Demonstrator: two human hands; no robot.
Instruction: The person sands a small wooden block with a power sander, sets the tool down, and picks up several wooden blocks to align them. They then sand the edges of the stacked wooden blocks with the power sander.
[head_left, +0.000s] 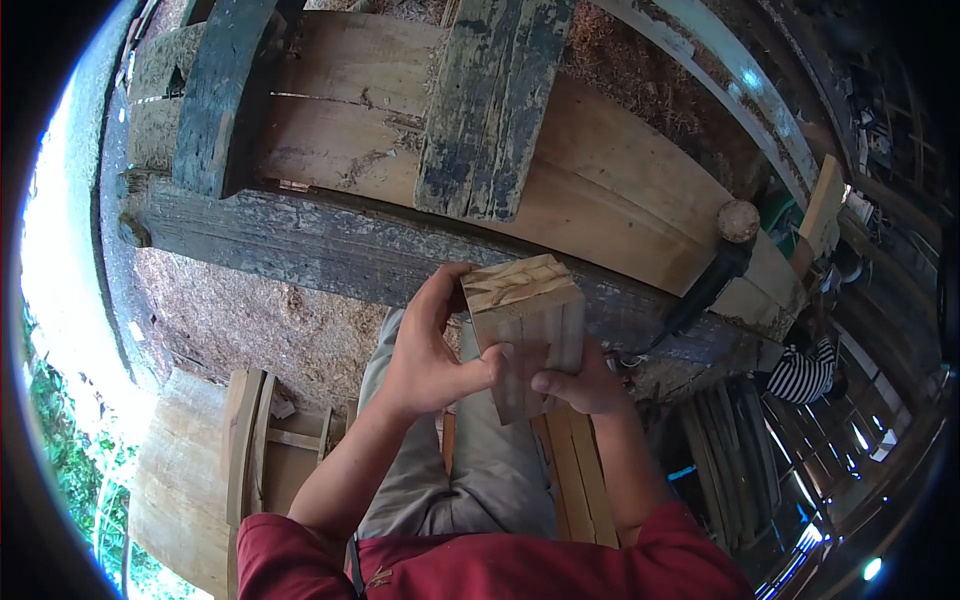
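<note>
A wooden block (pixel 535 335) with a rough, grain-marked top face is held up over my lap. My left hand (pixel 435 360) is closed on its left side, with the thumb pressed against the near face. On the opposite side, my right hand (pixel 588 385) grips the block lower down, its thumb also on the near face. The fingers behind the block are mostly hidden. Just beyond the block runs a worn grey beam (pixel 310 240), the front edge of the workbench.
Wide boards (pixel 620 215) and a weathered plank (pixel 490 110) lie across the bench. A dark elongated tool (pixel 712 285) rests at right, near a round wooden piece (pixel 738 220). Sawdust (pixel 250 310) covers the ground. Boards (pixel 190 470) lean at left. Striped cloth (pixel 803 372) shows far right.
</note>
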